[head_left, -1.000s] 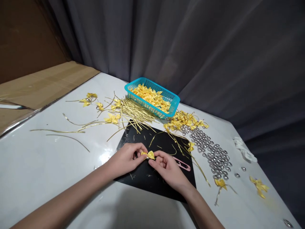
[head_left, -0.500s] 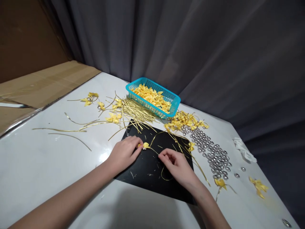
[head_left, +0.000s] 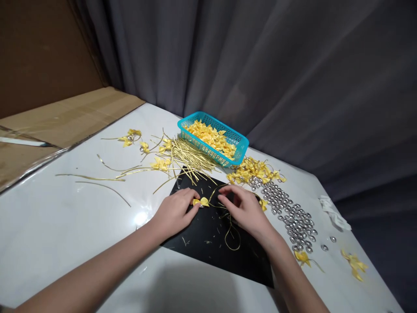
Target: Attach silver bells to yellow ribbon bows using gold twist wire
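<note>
My left hand (head_left: 176, 211) pinches a small yellow ribbon bow (head_left: 201, 201) over the black mat (head_left: 215, 243). A thin gold wire (head_left: 232, 234) runs from the bow and curls in a loop on the mat. My right hand (head_left: 245, 208) is just right of the bow, fingers curled and pinched on that wire near its upper end. Both hands rest low on the mat.
A teal basket (head_left: 239, 145) of yellow bows stands behind. A bundle of gold wires (head_left: 187, 154) lies left of it, a heap of wired bows (head_left: 254, 170) to its right, then several silver bells (head_left: 293, 217). Loose bows and wires dot the white table (head_left: 65, 226). Cardboard (head_left: 65, 115) lies far left.
My right hand let go of the bow, dropped back along the wire, then moved up and forward beside the bow. The wire now loops on the mat. The pink clip is hidden.
</note>
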`<state>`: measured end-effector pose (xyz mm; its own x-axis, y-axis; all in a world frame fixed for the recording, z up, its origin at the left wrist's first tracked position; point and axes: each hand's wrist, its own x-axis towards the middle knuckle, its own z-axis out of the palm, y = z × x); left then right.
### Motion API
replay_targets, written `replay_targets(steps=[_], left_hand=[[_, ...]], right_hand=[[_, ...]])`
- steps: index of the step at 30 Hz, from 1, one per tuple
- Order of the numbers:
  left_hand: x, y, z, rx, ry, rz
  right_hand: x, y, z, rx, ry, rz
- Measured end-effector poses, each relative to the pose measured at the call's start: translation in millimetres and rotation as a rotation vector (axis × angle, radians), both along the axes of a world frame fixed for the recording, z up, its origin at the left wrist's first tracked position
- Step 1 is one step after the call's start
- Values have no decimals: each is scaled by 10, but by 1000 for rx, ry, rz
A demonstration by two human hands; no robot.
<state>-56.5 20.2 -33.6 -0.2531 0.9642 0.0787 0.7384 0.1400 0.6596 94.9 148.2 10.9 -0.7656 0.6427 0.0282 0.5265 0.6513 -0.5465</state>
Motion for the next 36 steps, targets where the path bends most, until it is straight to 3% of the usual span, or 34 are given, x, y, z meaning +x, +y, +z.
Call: replay_targets(steps=[7, 11, 18, 23, 24, 27, 30, 33, 36], left_hand=[[-17, 6, 24, 50, -191, 88], [-33, 6, 52, 69, -231, 113], [-30, 8, 82, 96, -329, 146], [-62, 52, 156, 87, -776, 232], [-78, 58, 174, 78, -886, 254], [-131, 62, 213, 92, -1102, 278], [-163, 55, 220, 86, -1181, 267], [-162, 49, 206, 79, -1207, 272], [-143, 44, 182, 110, -1247, 266]], right_hand=[[-854, 403, -274, 152, 8, 2], [-1031, 466, -369, 205, 35, -19], [-893, 422, -268, 288, 159, -109], [-573, 130, -41, 359, 210, -71], [-482, 53, 13, 388, 205, -24], [-232, -151, 162, 598, 115, 340], [-102, -280, 269, 671, 74, 514], [-78, -346, 321, 562, 115, 561], [-87, -394, 318, 219, 223, 526]])
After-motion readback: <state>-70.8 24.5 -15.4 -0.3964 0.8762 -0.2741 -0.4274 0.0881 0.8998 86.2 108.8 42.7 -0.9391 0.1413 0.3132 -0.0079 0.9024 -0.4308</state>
